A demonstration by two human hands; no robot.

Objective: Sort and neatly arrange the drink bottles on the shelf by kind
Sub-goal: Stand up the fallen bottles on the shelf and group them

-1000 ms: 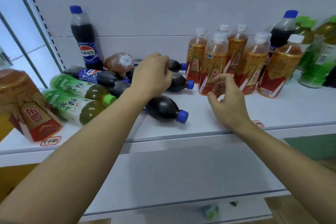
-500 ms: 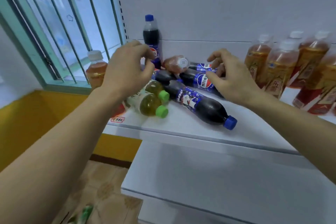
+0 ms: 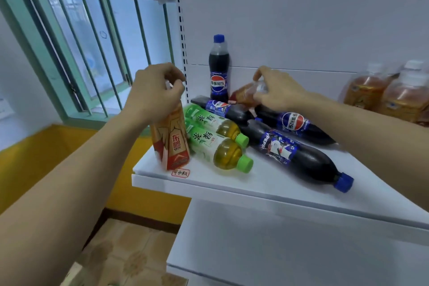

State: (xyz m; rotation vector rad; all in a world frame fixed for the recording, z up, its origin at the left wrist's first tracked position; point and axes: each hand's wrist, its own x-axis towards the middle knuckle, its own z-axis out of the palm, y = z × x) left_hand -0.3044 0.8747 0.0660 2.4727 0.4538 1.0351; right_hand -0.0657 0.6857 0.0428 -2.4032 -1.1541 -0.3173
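Drink bottles of clear plastic, mixed by kind at the left end of the white shelf [image 3: 267, 183]: one amber drink bottle with a red-and-gold label [image 3: 170, 144] upright at the front corner, two green-capped tea bottles [image 3: 216, 139] lying beside it, three blue-capped dark cola bottles [image 3: 294, 153] lying across the shelf, one cola bottle [image 3: 218, 72] upright at the back wall. A second amber bottle [image 3: 246, 93] lying tilted atop the colas. More amber bottles [image 3: 385, 95] upright, well apart at the right.

Risks from here: lying colas likely to roll off the front edge if jostled while lifting the amber bottle resting on them; corner bottle close to the edge, easy to tip.

Left hand [image 3: 155, 90]: fingers [image 3: 173, 74] curled round the top of the upright amber bottle, cap hidden. Right hand [image 3: 278, 93]: fingers [image 3: 261, 75] curled over the neck end of the lying amber bottle, seemingly gripping it.
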